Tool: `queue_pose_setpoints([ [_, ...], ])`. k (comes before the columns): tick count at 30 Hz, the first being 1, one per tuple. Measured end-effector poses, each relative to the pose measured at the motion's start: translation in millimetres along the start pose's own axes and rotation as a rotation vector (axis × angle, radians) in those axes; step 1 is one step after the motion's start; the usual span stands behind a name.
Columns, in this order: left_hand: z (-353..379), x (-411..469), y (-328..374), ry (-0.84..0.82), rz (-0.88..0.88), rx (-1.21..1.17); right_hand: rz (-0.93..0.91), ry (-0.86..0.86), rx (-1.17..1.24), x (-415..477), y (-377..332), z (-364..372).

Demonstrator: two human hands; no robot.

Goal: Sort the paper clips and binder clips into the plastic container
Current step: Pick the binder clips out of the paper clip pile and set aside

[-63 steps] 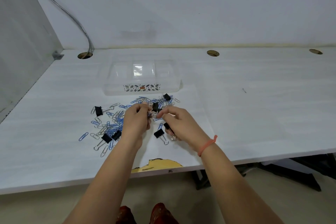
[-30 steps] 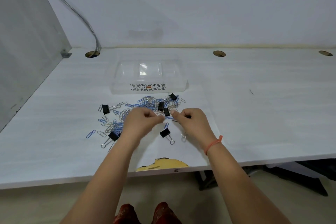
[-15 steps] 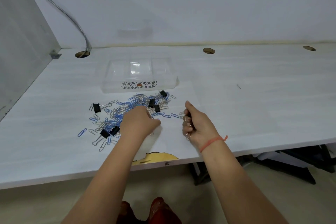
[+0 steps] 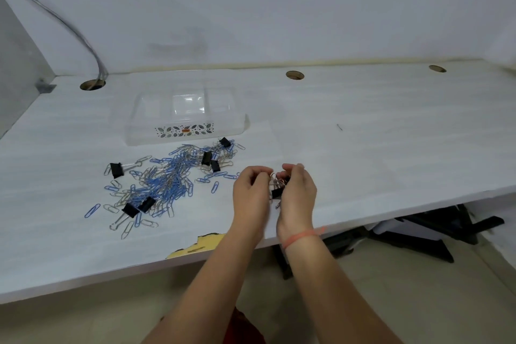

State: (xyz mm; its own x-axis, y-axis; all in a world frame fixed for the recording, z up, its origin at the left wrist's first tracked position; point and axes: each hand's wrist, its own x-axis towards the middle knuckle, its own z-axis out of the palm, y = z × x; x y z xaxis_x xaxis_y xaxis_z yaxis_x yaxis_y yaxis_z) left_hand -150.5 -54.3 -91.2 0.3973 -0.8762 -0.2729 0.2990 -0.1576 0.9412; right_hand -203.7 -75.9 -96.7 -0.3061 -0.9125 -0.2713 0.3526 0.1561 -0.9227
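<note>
A heap of blue and silver paper clips lies on the white desk, with several black binder clips among it, one at the far left and two at the near left. The clear plastic container with a leaf label stands just behind the heap. To the right of the heap, my left hand and my right hand are raised close together. Between them is a small bunch of binder clips with silver handles, cupped in my right hand and pinched by my left fingers.
The desk's front edge has a chipped yellow patch. Cable holes run along the back of the desk, and a grey cable drops into the left one. A side panel closes off the left. Black chair legs stand under the desk at right.
Both hands left the heap and moved to the right, coming together. My left hand, earlier resting on the desk, now meets my right hand around the bunch of binder clips.
</note>
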Motion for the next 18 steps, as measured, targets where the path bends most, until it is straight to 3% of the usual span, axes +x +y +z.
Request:
queue_pose_setpoints([
  [11,-8,6,-1,0.038,0.102,0.081,-0.250,-0.099,-0.390,-4,13,-6],
  [14,-19,16,2,0.091,0.194,0.255,-0.319,-0.147,-0.468,0,10,-7],
  [18,-37,32,8,0.105,0.388,0.701,-0.506,-0.193,-0.631,9,0,-10],
])
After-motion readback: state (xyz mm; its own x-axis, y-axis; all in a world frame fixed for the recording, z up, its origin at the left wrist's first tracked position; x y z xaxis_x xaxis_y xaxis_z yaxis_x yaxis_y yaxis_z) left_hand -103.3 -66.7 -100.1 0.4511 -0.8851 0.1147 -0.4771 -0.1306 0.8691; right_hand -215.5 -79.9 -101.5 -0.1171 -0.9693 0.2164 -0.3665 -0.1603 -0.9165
